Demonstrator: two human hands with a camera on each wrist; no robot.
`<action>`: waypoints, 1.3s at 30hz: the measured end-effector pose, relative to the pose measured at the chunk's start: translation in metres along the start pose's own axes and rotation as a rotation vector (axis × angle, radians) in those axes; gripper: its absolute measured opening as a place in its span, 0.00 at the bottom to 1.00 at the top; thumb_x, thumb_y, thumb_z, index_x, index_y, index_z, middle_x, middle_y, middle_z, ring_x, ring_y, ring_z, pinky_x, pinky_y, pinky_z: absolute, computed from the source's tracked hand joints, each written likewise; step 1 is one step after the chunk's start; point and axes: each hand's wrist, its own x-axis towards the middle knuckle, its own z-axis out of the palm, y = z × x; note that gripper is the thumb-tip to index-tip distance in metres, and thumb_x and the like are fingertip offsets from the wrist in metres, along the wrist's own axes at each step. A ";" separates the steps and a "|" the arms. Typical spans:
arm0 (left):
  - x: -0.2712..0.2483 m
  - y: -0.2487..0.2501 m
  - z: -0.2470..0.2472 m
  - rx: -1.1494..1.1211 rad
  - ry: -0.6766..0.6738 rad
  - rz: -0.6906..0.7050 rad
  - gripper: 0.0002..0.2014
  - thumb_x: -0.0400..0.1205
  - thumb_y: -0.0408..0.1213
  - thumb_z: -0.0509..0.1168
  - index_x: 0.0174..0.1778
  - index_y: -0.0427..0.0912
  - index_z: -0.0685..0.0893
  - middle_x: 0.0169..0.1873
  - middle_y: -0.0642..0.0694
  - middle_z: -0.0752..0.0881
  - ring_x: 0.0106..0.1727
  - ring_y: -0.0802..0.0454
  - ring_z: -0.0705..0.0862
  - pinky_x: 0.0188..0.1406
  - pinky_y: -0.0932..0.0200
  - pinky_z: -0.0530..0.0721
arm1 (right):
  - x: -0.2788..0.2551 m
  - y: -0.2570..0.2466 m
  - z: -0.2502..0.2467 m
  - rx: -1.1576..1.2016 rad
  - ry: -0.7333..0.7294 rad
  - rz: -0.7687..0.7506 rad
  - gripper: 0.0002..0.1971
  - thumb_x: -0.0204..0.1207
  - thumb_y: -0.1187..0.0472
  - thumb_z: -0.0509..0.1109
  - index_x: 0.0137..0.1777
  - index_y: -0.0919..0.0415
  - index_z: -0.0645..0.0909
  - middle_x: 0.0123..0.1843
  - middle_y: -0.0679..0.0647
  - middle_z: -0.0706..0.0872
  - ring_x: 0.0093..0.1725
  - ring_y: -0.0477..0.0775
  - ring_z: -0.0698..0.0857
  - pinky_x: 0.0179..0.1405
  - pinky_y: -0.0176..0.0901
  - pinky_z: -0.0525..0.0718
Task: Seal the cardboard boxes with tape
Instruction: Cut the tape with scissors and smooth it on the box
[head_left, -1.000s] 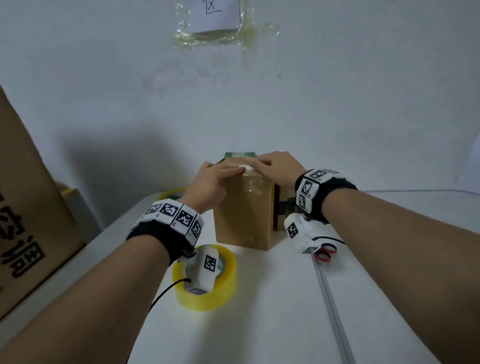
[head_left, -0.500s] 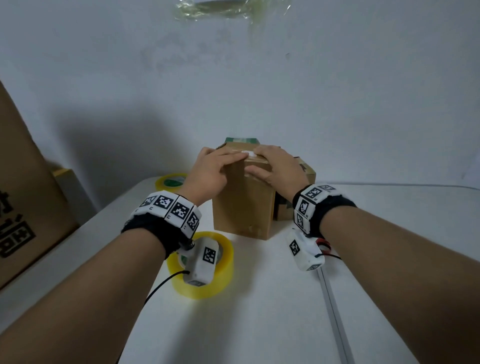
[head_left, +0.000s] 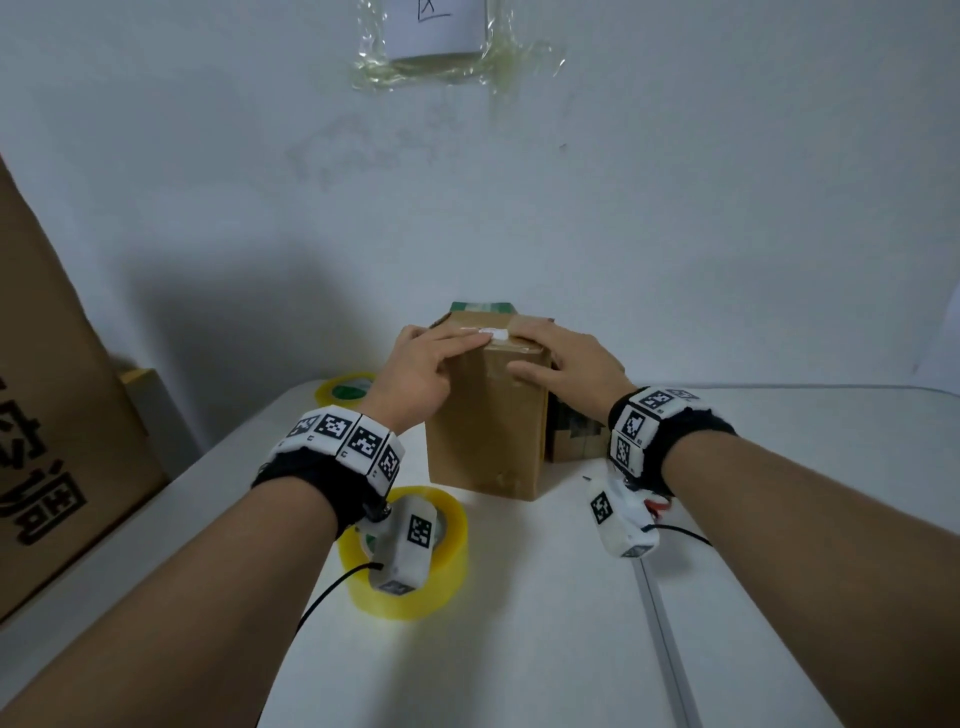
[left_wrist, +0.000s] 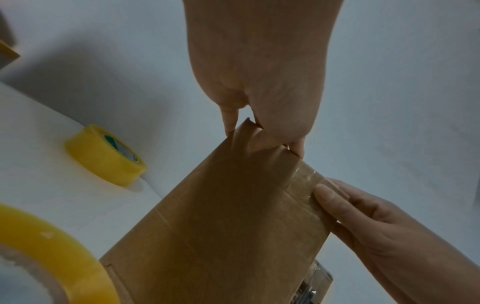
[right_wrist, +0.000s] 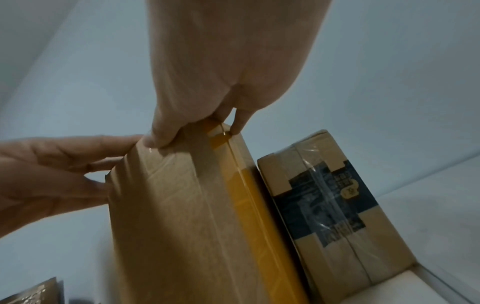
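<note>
1. Head view first, at the far left: a large cardboard carton (head_left: 57, 415) leans beside the surface (head_left: 519, 649); you can leave it alone. Two yellow tape rolls sit on your left, one at the back (head_left: 343, 391) and one just under your left wrist (head_left: 452, 551), so neither crowds the work.
2. Your left hand (head_left: 421, 366) lies on the top left of the upright box (head_left: 483, 431), which stands on the surface at the middle. Its fingers reach flat across the lid toward the tape strip (head_left: 493, 332); the left wrist view shows the fingertips (left_wrist: 231, 123) bent over the top edge and the thumb pressing the side. This grip clamps the box but pinches no tape. Keep it firm so the box does not tip.
3. Run your pressure from the lid's centre outward, and I judge the film will bond without bubbles.
4. Your right hand (head_left: 566, 358) covers the top right corner, fingers folded over the edge and thumb laid on the front face. The right wrist view shows its fingertips (right_wrist: 158, 139) pressing where the clear tape turns down the side. Rub that fold hard; a lifted tail there is the likely weak point.
5. A second taped box (right_wrist: 330, 207) stands just beside the right face.
</note>
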 end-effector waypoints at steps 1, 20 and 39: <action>0.000 0.002 -0.001 0.003 -0.004 -0.002 0.35 0.76 0.16 0.54 0.70 0.57 0.81 0.71 0.55 0.79 0.61 0.43 0.73 0.58 0.71 0.62 | 0.000 0.001 -0.001 0.002 -0.007 -0.003 0.25 0.81 0.49 0.70 0.76 0.53 0.75 0.74 0.47 0.78 0.64 0.47 0.80 0.48 0.07 0.62; -0.003 0.015 -0.009 -0.006 -0.057 -0.090 0.32 0.80 0.18 0.55 0.71 0.58 0.79 0.72 0.58 0.77 0.60 0.47 0.69 0.63 0.68 0.64 | -0.003 -0.002 0.020 0.028 -0.078 0.098 0.42 0.65 0.55 0.83 0.75 0.51 0.62 0.77 0.52 0.64 0.74 0.52 0.68 0.73 0.57 0.75; -0.032 0.070 -0.034 -0.794 0.038 -0.731 0.26 0.86 0.30 0.60 0.76 0.62 0.71 0.57 0.49 0.84 0.53 0.60 0.80 0.48 0.64 0.78 | -0.053 -0.019 -0.018 0.669 0.000 0.392 0.40 0.77 0.47 0.71 0.82 0.28 0.51 0.83 0.39 0.59 0.84 0.53 0.60 0.80 0.60 0.68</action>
